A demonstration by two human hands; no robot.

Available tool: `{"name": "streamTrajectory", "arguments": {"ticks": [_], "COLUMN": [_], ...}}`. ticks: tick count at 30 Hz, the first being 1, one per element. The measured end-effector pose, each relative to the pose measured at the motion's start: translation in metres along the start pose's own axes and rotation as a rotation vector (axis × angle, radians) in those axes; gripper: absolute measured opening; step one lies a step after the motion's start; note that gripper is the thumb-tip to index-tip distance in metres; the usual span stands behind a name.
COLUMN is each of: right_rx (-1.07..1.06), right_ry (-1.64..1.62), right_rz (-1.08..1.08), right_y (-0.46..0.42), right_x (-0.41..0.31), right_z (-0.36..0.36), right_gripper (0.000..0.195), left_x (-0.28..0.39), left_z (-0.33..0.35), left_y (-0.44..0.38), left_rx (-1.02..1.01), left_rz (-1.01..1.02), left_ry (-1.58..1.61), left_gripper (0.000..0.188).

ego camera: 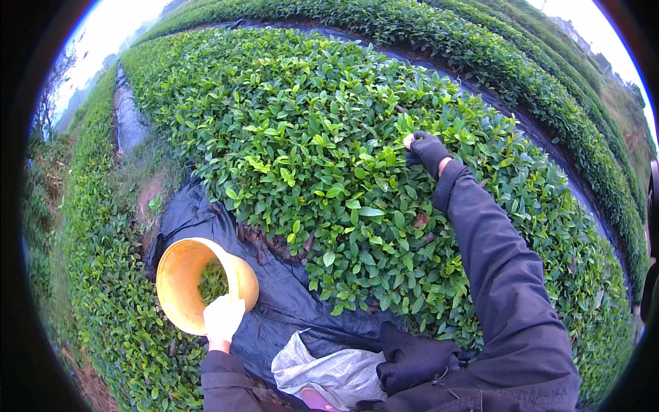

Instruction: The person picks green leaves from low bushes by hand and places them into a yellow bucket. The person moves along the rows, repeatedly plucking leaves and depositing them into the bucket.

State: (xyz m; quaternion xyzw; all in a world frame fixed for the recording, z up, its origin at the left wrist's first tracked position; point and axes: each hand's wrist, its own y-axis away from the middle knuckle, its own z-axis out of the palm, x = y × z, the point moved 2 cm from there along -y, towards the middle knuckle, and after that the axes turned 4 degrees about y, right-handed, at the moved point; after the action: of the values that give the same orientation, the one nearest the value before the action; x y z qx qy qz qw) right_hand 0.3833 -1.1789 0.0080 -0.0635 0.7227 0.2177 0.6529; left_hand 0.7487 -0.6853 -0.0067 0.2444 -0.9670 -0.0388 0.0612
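Observation:
My left hand (224, 316), pale and overexposed, grips the near rim of a yellow plastic bucket (175, 278). The bucket is tilted so that its mouth faces me, and loose green leaves (213, 281) lie inside at its bottom. At the top of a dense tea bush row (329, 154), my right hand (428, 149) wears a dark glove with bare fingertips. Its thumb and finger are pinched together at a light green tea shoot (406, 123). The curled fingers hide most of what they hold.
Black plastic sheeting (288, 304) covers the ground beside the row, with a whitish woven sack (329, 371) near my feet. Dark cloth (414, 358) hangs by my waist. Another bush row (98, 247) borders the path at left, and further rows (566, 92) curve away at right.

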Motion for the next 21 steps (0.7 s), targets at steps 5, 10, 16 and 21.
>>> {"name": "streamTrajectory", "arguments": {"ticks": [5, 10, 16, 21], "right_rx": [0.090, 0.085, 0.180, 0.203], "right_ry": [0.522, 1.213, 1.229, 0.979], "right_rz": [-0.208, -0.253, -0.418, -0.452], "right_y": [0.033, 0.025, 0.003, 0.026], "right_x": [-0.033, -0.023, -0.011, -0.001], "right_z": [0.031, 0.047, 0.081, 0.074], "right_gripper": [0.015, 0.034, 0.031, 0.025], "left_x": [-0.005, 0.001, -0.004, -0.005], "left_z": [-0.005, -0.001, 0.003, 0.001], "left_y": [0.004, -0.002, 0.002, 0.007], "left_rx": [0.003, 0.005, 0.041, 0.057], "left_rz": [-0.038, -0.063, -0.082, -0.105], "left_ry": [0.031, 0.025, 0.051, 0.054], "left_gripper": [0.028, 0.030, 0.031, 0.031]}}
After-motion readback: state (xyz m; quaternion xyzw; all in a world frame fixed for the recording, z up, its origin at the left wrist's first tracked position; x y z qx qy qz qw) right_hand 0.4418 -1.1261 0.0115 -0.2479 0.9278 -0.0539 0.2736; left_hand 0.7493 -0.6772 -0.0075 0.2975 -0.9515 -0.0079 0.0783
